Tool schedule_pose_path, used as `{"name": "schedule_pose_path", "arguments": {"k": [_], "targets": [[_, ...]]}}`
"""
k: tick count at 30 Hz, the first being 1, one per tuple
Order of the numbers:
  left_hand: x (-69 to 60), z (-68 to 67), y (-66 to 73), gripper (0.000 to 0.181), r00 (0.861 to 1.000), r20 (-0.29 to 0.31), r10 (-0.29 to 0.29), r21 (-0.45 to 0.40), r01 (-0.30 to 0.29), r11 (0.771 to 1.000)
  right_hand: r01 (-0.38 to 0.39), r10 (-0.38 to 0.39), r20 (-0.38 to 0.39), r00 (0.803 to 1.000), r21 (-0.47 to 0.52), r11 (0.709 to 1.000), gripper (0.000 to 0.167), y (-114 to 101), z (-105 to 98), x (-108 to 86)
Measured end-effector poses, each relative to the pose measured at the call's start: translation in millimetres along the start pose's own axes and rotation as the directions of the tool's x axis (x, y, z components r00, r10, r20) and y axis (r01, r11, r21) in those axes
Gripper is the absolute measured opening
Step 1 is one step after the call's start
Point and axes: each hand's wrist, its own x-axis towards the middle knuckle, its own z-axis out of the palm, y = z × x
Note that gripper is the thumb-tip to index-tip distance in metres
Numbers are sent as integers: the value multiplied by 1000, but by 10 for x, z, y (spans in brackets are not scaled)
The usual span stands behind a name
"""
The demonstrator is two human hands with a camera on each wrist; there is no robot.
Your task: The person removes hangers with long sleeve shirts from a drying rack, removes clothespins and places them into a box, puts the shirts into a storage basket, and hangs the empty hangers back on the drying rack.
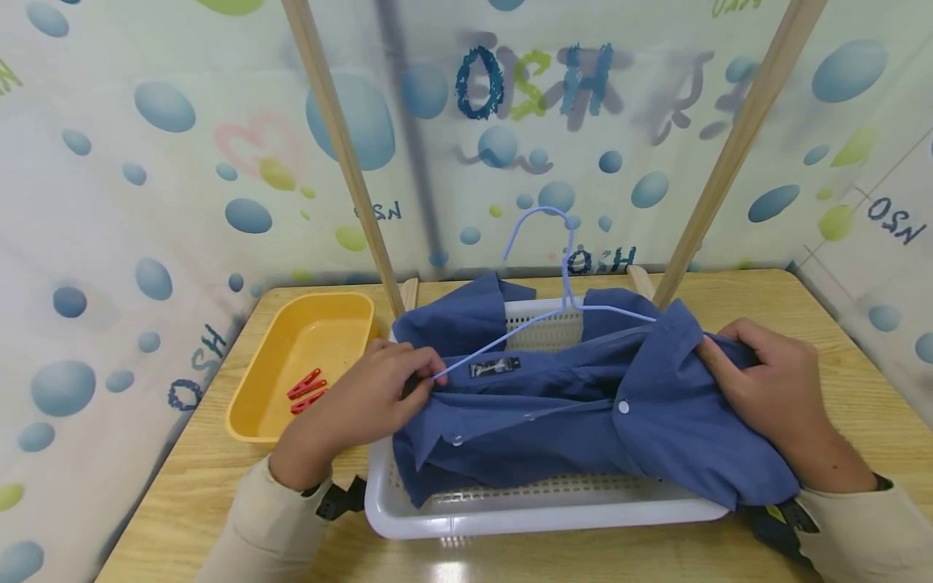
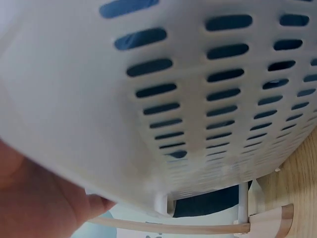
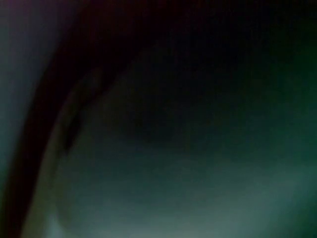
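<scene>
A blue button-up shirt lies over a white slotted basket, its collar label facing up. The light-blue wire hanger stands above it, hook upward, its right arm running behind the shirt's collar. My left hand pinches the hanger's left end beside the shirt's left part. On the right, my right hand grips the shirt near the shoulder, thumb on top of the cloth. From the left wrist, the basket's slotted wall fills most of the view, with part of my left hand beside it. The right wrist view is dark and blurred.
A yellow tub with red clothespins stands left of the basket on the wooden table. Two wooden poles rise behind the basket, one on each side. A patterned curtain hangs at the back.
</scene>
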Motion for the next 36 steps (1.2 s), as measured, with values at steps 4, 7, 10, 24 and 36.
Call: {"name": "schedule_pose_path", "arguments": {"k": [4,7,10,24,36], "targets": [[-4,7,-20,12,999,-16,42,9,-42,999,18,-16,44,999,-45,999,10,-31,-21,17],[-6,8,-33,13,998,-25,64,20,-63,998,43,-38,62,997,-73,996,8,-42,-31,20],[-5,12,-50,15,996,-34,82,24,-81,996,69,-62,73,995,-87,994,7,-45,-36,18],[2,31,-45,18,993,-48,110,14,-110,994,159,-145,95,985,-150,976,18,-111,-55,26],[7,39,-20,19,988,-71,140,23,-139,990,214,-193,134,972,-166,963,60,-193,-74,28]]}}
